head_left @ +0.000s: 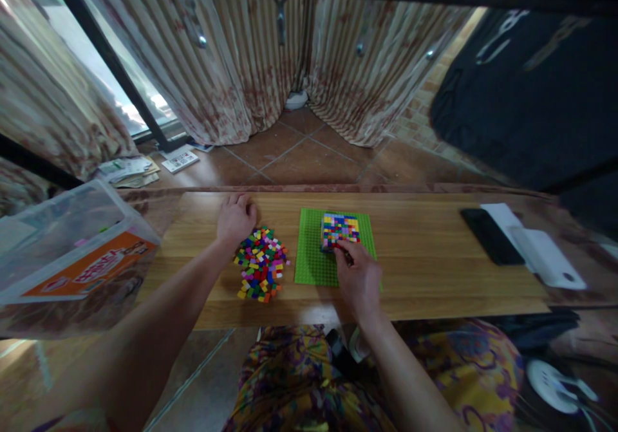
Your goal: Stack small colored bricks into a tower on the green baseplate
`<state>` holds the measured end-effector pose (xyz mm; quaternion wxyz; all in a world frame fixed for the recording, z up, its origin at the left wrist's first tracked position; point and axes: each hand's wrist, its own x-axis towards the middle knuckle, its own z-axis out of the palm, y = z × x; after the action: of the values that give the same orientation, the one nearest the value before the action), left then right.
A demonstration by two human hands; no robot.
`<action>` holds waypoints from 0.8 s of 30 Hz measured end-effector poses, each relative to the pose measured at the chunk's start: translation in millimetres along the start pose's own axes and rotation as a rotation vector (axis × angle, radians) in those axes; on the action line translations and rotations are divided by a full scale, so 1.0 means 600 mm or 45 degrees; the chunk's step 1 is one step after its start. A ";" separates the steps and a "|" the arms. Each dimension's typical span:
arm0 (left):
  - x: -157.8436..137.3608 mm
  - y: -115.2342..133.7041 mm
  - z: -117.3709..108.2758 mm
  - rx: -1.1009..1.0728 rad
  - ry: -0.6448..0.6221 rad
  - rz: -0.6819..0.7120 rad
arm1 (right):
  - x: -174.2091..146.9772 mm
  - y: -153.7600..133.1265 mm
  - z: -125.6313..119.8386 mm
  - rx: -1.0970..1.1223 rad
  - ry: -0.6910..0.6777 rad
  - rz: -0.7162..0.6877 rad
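Observation:
A green studded baseplate (309,264) lies on the wooden table. On it stands a low block of many-coloured small building bricks (340,226). My right hand (360,277) reaches over the plate, its thumb and fingertips pinched at the near edge of this block. The small brick at the fingertips is mostly hidden. To the left of the plate lies a loose pile of mixed-colour bricks (261,261). My left hand (235,219) rests on the table just behind the pile, with the thumb apart from the bent fingers and nothing seen in it.
A clear plastic box (111,206) with an orange label stands at the left end of the table (425,245). At the right end lie a black phone (492,235) and a white case-like item (555,258). Papers (130,171) lie beyond the table at left.

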<state>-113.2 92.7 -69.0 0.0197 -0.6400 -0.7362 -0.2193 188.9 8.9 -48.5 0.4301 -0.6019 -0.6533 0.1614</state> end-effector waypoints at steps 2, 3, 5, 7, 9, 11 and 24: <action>0.000 0.003 -0.002 0.019 -0.021 -0.023 | 0.001 0.000 0.001 0.000 -0.009 0.011; 0.000 0.004 -0.003 0.029 -0.034 -0.031 | 0.002 0.001 0.002 0.008 -0.015 0.019; 0.000 0.007 -0.005 0.041 -0.047 -0.035 | 0.002 0.002 0.003 0.028 -0.022 0.042; -0.001 0.008 -0.006 0.030 -0.044 -0.031 | 0.002 0.003 0.003 0.035 -0.016 0.062; -0.001 0.009 -0.006 0.013 -0.038 -0.035 | 0.002 0.004 0.002 0.032 -0.018 0.067; -0.002 0.008 -0.006 0.000 -0.034 -0.039 | 0.001 0.004 0.000 0.024 -0.026 0.053; -0.002 0.005 -0.003 -0.008 -0.003 -0.010 | 0.006 0.002 0.000 0.058 0.016 0.022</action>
<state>-110.8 91.1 -66.9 0.0159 -0.6374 -0.7380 -0.2210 190.0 12.4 -47.7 0.4464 -0.5986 -0.6414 0.1761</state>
